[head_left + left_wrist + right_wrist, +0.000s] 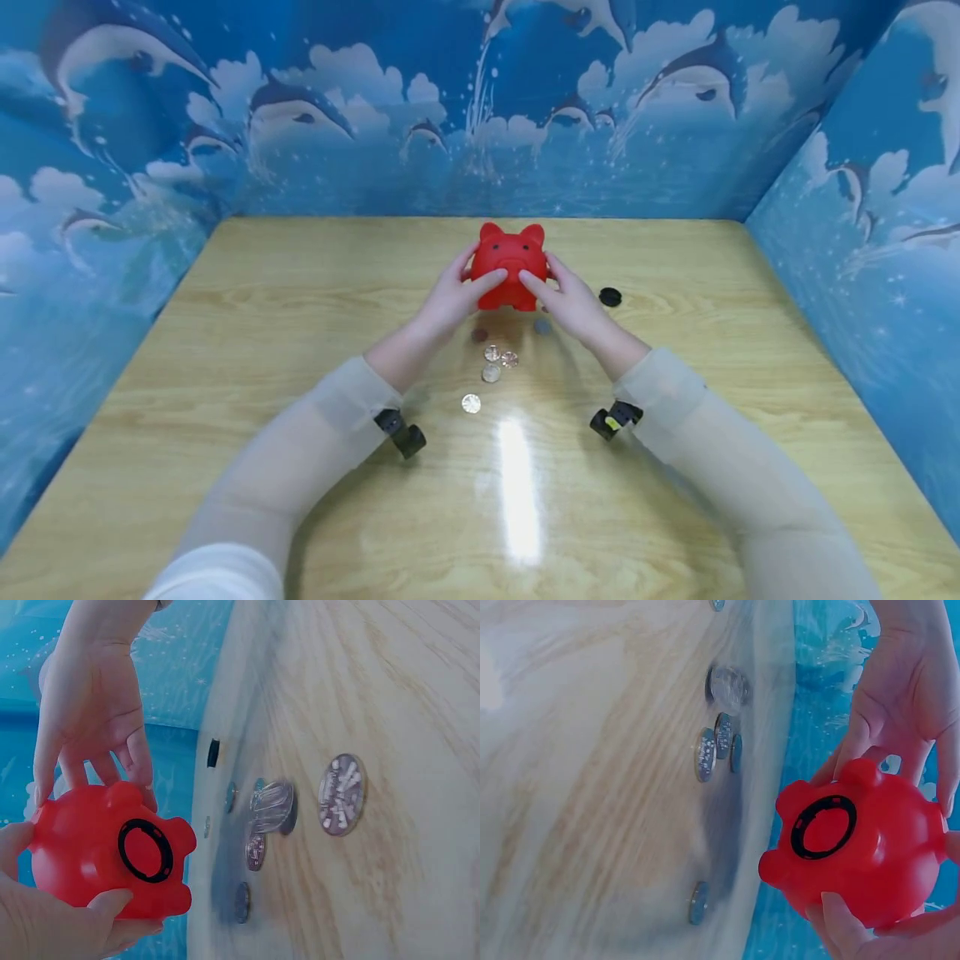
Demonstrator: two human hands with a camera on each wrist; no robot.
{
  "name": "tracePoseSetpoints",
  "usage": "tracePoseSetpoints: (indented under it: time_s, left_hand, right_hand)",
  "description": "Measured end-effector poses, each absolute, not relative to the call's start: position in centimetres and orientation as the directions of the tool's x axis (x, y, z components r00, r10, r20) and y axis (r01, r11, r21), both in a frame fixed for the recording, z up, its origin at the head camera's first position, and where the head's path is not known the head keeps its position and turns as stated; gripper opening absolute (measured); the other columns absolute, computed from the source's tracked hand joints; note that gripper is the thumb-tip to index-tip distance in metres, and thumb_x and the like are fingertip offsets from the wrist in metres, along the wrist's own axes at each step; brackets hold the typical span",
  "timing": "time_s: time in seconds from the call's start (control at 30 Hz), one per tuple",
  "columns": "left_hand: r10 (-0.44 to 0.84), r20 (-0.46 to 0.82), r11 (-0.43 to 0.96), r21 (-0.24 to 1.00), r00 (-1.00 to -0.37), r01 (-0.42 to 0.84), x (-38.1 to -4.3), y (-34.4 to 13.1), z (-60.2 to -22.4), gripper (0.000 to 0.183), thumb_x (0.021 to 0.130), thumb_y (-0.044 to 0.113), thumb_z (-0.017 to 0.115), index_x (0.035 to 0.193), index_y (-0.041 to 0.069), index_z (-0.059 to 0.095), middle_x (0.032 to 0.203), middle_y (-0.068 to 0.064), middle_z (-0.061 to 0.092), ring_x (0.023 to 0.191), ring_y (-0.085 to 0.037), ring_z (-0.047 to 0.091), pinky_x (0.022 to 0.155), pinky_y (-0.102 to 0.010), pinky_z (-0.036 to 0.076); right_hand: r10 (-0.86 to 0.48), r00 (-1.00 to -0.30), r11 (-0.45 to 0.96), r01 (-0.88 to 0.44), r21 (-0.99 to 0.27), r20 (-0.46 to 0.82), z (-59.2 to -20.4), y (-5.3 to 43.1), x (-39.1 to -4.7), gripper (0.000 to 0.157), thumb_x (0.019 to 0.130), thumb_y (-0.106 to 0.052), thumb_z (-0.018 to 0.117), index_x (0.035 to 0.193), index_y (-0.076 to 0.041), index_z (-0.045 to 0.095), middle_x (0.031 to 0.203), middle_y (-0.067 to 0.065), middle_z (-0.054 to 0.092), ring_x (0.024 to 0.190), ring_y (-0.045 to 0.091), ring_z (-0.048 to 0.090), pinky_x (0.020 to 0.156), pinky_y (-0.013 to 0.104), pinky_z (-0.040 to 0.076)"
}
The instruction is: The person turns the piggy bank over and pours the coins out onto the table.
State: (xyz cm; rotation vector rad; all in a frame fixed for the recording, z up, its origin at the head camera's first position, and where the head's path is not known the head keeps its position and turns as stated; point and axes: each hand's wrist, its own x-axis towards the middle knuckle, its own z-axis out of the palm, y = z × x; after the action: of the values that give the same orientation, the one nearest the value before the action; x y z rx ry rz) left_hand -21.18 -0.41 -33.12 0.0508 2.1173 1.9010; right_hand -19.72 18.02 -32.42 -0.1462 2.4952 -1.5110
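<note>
A red piggy bank (510,265) is raised above the far part of the table, its face toward the head camera. My left hand (452,293) grips its left side and my right hand (567,298) its right side, thumbs across the front. Both wrist views show its underside, where a black ring (145,850) surrounds a round opening. Below and nearer lie several coins (491,372). One coin (274,807) looks blurred in the left wrist view, and another (342,794) lies flat closer to that camera.
A round black plug (611,297) lies on the wooden table (300,350), right of my right hand. Blue dolphin-printed walls (360,167) stand along the table's back and sides. Glare (517,492) shines on the near tabletop.
</note>
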Motion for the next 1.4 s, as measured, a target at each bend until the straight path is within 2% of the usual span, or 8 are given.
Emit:
tracePoseSetpoints:
  time_s: [0.4,0.5,0.6,0.67,0.8,0.93,1.27,1.4]
  left_hand:
    - [0.232,-0.194,0.126,0.978,-0.953,-0.168,-20.3,-0.4,-31.1,0.074,0.088,0.03,0.064,0.149,0.023,0.022,0.141,-0.009,0.037,0.122,-0.027,0.042,0.092,-0.04,0.047]
    - [0.229,0.083,0.007,0.996,-0.97,0.087,-19.1,-0.4,-29.8,0.073,0.087,0.02,0.066,0.148,0.019,0.026,0.145,-0.005,0.032,0.126,-0.024,0.039,0.092,-0.038,0.047]
    - [0.227,0.514,-0.079,0.856,-0.827,0.511,-18.4,-0.5,-29.9,0.076,0.081,0.004,0.07,0.145,0.005,0.028,0.149,-0.008,0.025,0.129,-0.026,0.036,0.092,-0.041,0.046]
    - [0.223,0.581,-0.107,0.813,-0.783,0.573,-18.6,-0.5,-30.3,0.077,0.08,0.001,0.069,0.145,0.006,0.028,0.15,-0.007,0.023,0.131,-0.025,0.034,0.093,-0.042,0.045]
    - [0.232,0.191,0.03,0.979,-0.954,0.203,-20.0,-0.4,-31.8,0.072,0.088,0.024,0.065,0.148,0.022,0.026,0.147,-0.001,0.031,0.128,-0.023,0.037,0.094,-0.04,0.045]
    - [0.199,-0.138,0.214,0.972,-0.97,-0.095,-21.0,-0.6,-33.3,0.075,0.086,0.04,0.064,0.148,0.029,0.024,0.144,-0.004,0.034,0.129,-0.024,0.034,0.094,-0.041,0.044]
    - [0.203,-0.201,0.198,0.967,-0.958,-0.161,-21.5,-0.5,-33.5,0.073,0.087,0.037,0.064,0.148,0.026,0.024,0.139,-0.008,0.04,0.121,-0.026,0.043,0.093,-0.039,0.045]
    - [0.228,0.069,0.022,0.997,-0.971,0.076,-21.0,-0.4,-32.7,0.072,0.087,0.024,0.066,0.147,0.023,0.027,0.144,-0.003,0.035,0.125,-0.024,0.041,0.092,-0.038,0.047]
  right_hand:
    - [-0.184,-0.979,0.477,-0.012,-0.879,-0.087,-32.3,17.9,-19.7,0.074,0.092,-0.051,0.048,0.15,-0.017,0.018,0.146,0.009,0.034,0.122,0.03,0.044,0.092,0.045,0.045]
    - [-0.156,-0.966,0.405,-0.252,-0.879,0.205,-31.6,17.8,-18.7,0.078,0.089,-0.054,0.053,0.15,-0.018,0.019,0.146,0.004,0.033,0.121,0.025,0.045,0.091,0.041,0.047]
    - [-0.114,-0.827,0.318,-0.555,-0.769,0.551,-30.9,17.6,-17.8,0.088,0.083,-0.057,0.059,0.149,-0.012,0.021,0.146,0.005,0.031,0.122,0.026,0.043,0.09,0.043,0.047]
    - [-0.095,-0.8,0.296,-0.591,-0.75,0.593,-30.8,17.5,-17.6,0.088,0.082,-0.056,0.06,0.148,-0.011,0.022,0.146,0.004,0.03,0.123,0.026,0.041,0.091,0.044,0.047]
    - [-0.137,-0.961,0.353,-0.275,-0.894,0.241,-31.5,17.5,-18.3,0.079,0.089,-0.051,0.054,0.15,-0.017,0.017,0.147,0.005,0.03,0.119,0.028,0.048,0.091,0.041,0.047]
    - [-0.183,-0.982,0.477,-0.047,-0.878,-0.046,-32.7,17.8,-19.1,0.075,0.092,-0.048,0.05,0.15,-0.016,0.015,0.146,0.009,0.034,0.114,0.031,0.053,0.09,0.041,0.047]
    - [-0.199,-0.973,0.567,-0.014,-0.824,-0.12,-32.5,17.9,-19.9,0.075,0.094,-0.05,0.046,0.149,-0.009,0.016,0.145,0.017,0.033,0.123,0.035,0.044,0.095,0.047,0.043]
    - [-0.16,-0.974,0.449,-0.215,-0.868,0.158,-32.2,17.8,-19.2,0.078,0.09,-0.049,0.053,0.149,-0.012,0.018,0.146,0.01,0.033,0.121,0.029,0.046,0.093,0.041,0.046]
